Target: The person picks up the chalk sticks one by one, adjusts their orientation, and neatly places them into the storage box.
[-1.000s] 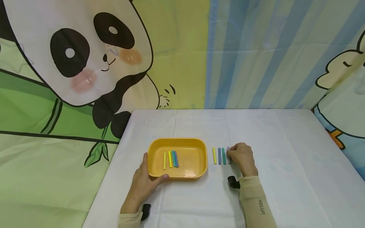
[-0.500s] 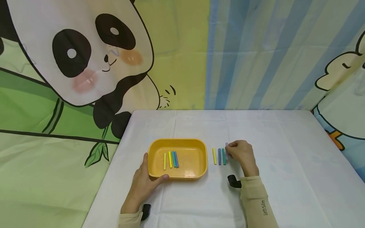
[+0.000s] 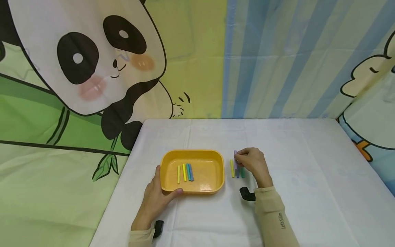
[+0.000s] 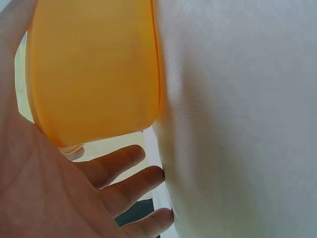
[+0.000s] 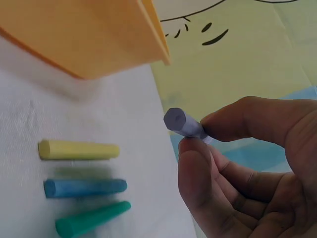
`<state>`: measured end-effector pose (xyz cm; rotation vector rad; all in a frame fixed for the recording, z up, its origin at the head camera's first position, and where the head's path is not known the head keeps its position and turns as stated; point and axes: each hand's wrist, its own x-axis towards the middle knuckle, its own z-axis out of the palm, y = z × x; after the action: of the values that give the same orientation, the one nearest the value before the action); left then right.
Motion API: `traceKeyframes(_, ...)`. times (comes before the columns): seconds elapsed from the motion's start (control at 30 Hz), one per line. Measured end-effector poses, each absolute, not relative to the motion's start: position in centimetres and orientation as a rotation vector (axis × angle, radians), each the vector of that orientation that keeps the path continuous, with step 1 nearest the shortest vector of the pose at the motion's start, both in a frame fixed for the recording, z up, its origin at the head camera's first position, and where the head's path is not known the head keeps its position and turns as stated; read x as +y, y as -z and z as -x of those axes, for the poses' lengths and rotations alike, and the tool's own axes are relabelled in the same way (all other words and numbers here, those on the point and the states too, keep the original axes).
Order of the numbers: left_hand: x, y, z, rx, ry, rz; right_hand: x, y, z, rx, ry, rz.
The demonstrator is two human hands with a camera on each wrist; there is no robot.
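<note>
Right hand (image 3: pixel 253 163): thumb and fingertips clamped on the purple stick (image 5: pixel 181 121), other fingers curled in below. Stick is right of the tray, over the loose row, apparently off the table. Tip pinch, with its hexagonal end free; probably so it can be handled without knocking its neighbours.

Under it, same side of the tray: yellow stick (image 5: pixel 79 149) nearest, then blue stick (image 5: pixel 85 188), then green stick (image 5: pixel 91 221). Roughly parallel with gaps between, which should make each easy to pick singly. Flat sides likely stop them rolling.

Left hand (image 3: pixel 155 197) holds the orange tray (image 3: pixel 205 175) at its near-left corner, thumb on near rim, index on left wall, other fingers spread clear. Reads as steadying; tray sits flat.

Inside the tray, left half: pale yellow stick (image 3: pixel 178 174) by itself, then bright yellow stick (image 3: pixel 184 172), teal stick (image 3: pixel 188 172) and dark blue stick (image 3: pixel 191 172) close together. Tray's right half is bare, so there's room.

White table (image 3: pixel 308 178) under the tray, panda backdrop (image 3: pixel 105 58) behind-left.
</note>
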<state>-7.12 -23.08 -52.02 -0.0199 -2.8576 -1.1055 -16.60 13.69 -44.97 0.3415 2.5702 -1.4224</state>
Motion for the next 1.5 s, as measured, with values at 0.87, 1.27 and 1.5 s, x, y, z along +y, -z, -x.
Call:
traceKeyframes(0.87,-23.2,52.1,7.1,-2.841,1.116,0.035,5.6,43.8,17.1,2.486,1.598,-0.083)
traceKeyframes(1.27,-23.2,52.0,7.2,-2.836,1.114,0.051,3.1,45.5,17.4,2.516,1.502,-0.015)
traceKeyframes(1.5,-23.2,52.0,7.2,-2.837,1.132,0.052,1.1,46.1,17.3,2.595,1.34,0.042)
